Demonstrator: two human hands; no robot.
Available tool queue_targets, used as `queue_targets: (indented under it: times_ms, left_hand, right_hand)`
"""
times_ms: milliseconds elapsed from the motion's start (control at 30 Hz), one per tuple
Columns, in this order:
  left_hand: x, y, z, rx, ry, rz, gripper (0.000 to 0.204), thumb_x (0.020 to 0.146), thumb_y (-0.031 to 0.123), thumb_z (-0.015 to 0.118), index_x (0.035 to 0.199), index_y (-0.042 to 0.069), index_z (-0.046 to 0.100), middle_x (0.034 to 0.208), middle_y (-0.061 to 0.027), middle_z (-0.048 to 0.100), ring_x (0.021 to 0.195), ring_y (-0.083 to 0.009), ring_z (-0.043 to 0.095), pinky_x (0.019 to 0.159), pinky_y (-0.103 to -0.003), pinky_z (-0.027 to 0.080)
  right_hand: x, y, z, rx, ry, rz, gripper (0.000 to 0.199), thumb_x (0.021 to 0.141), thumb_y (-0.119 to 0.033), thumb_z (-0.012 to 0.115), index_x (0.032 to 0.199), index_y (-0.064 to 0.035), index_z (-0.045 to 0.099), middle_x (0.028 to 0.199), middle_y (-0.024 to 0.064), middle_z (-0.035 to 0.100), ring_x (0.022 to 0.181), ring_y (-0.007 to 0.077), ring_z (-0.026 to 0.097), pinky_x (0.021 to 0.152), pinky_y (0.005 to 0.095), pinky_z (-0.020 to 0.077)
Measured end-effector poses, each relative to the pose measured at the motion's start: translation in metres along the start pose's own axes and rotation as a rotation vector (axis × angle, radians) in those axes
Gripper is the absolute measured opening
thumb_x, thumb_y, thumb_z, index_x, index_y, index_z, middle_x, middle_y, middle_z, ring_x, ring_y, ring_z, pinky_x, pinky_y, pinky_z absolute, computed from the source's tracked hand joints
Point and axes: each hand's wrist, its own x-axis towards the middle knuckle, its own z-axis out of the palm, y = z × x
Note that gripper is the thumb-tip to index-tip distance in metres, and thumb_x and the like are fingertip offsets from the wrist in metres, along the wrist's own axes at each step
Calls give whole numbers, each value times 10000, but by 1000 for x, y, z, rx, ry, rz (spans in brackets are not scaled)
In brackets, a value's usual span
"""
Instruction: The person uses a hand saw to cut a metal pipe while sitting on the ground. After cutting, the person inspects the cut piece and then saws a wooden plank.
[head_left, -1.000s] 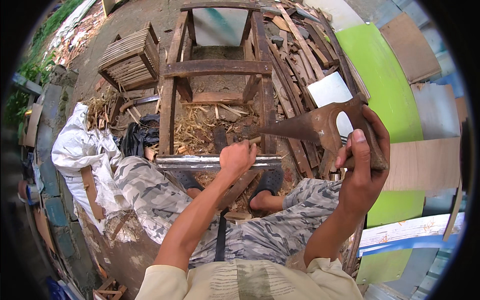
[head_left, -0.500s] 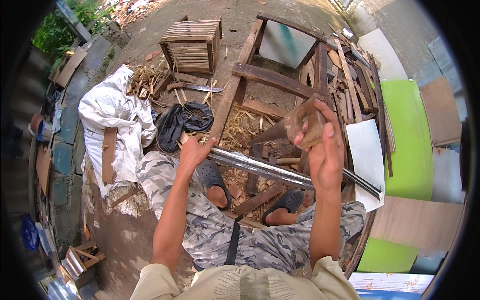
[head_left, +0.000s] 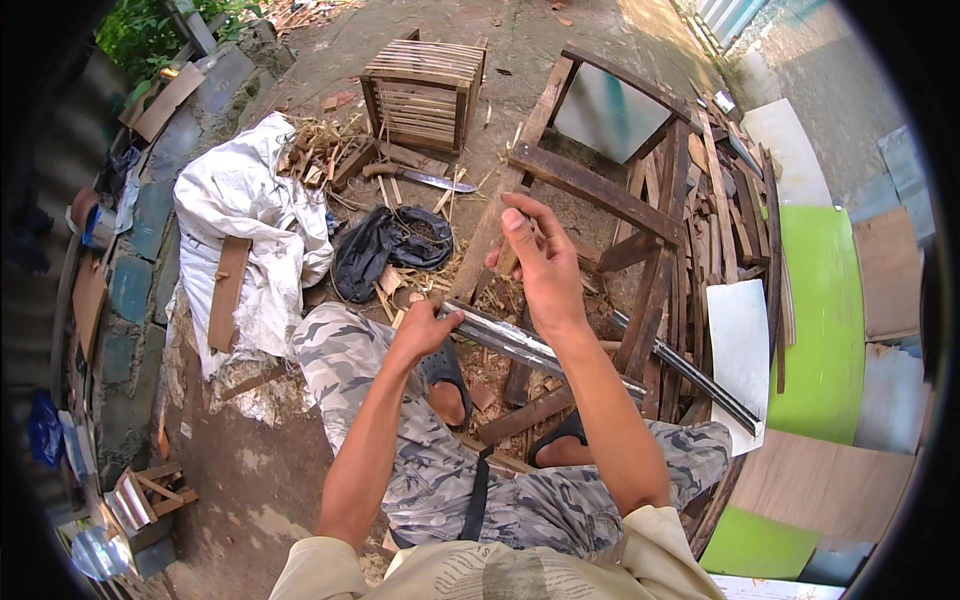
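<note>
We grasp the left end of a white-streaked bar (head_left: 500, 333) in the left hand (head_left: 425, 328), thumb uppermost. We curl the fingers of the right hand (head_left: 545, 258), above the bar, around a brown wooden handle (head_left: 508, 262), mostly hidden. At the far side of the bar we have a wooden frame (head_left: 590, 188); farther left lie a black bag (head_left: 364, 262) and a knife (head_left: 437, 180).

Ground (head_left: 245, 480): we saw it worn, strewn with wood shavings (head_left: 492, 370).
Slatted crate (head_left: 420, 105): stood in front of us.
Knife (head_left: 440, 182): lay just on our side of the crate.
Black bag (head_left: 363, 258): lay crumpled near the knife.
Wooden frame (head_left: 597, 192): rested to the bag's right.
Scrap wood (head_left: 717, 200): we saw it heaped beside the frame.
</note>
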Motion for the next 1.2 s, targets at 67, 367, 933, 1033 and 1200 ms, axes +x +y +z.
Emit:
queue_targets:
  times_ms: [67, 367, 933, 1033, 1200]
  left_hand:
    - [0, -1, 4, -30, 11, -7, 481, 858, 408, 756, 988, -54, 731, 807, -245, 706, 775, -350, 708, 747, -444, 520]
    - [-3, 0, 3, -100, 21, -49, 435, 881, 364, 752, 1039, -41, 732, 772, -182, 695, 710, -269, 665, 711, -415, 500]
    - [-2, -4, 2, -111, 64, 4, 365, 890, 324, 741, 1060, 1, 751, 674, -119, 656, 594, -205, 609, 602, -392, 475]
    - [-1, 6, 1, -107, 21, -69, 357, 891, 320, 740, 1053, 3, 754, 641, -99, 633, 544, -187, 570, 560, -378, 453]
    - [-7, 11, 0, -130, 27, -101, 357, 885, 315, 743, 1043, -6, 750, 653, -97, 634, 561, -177, 565, 578, -375, 457]
  right_hand:
    - [4, 6, 1, -19, -8, 39, 440, 995, -469, 658, 1304, -157, 632, 852, -55, 615, 755, 66, 668, 607, 207, 361]
    - [15, 8, 9, 97, 111, 85, 397, 981, -464, 679, 1202, -137, 630, 918, -23, 636, 736, 79, 666, 592, 220, 365]
    - [20, 2, 20, 200, 98, 63, 358, 970, -387, 716, 1187, -119, 620, 892, -11, 641, 699, 96, 664, 579, 225, 388]
    - [27, 7, 17, 186, 106, 80, 367, 964, -393, 724, 1193, -127, 615, 886, -15, 649, 705, 97, 665, 578, 224, 380]
    - [21, 43, 17, 156, 116, 207, 367, 950, -387, 735, 1194, -142, 612, 919, -1, 664, 745, 95, 679, 592, 230, 372]
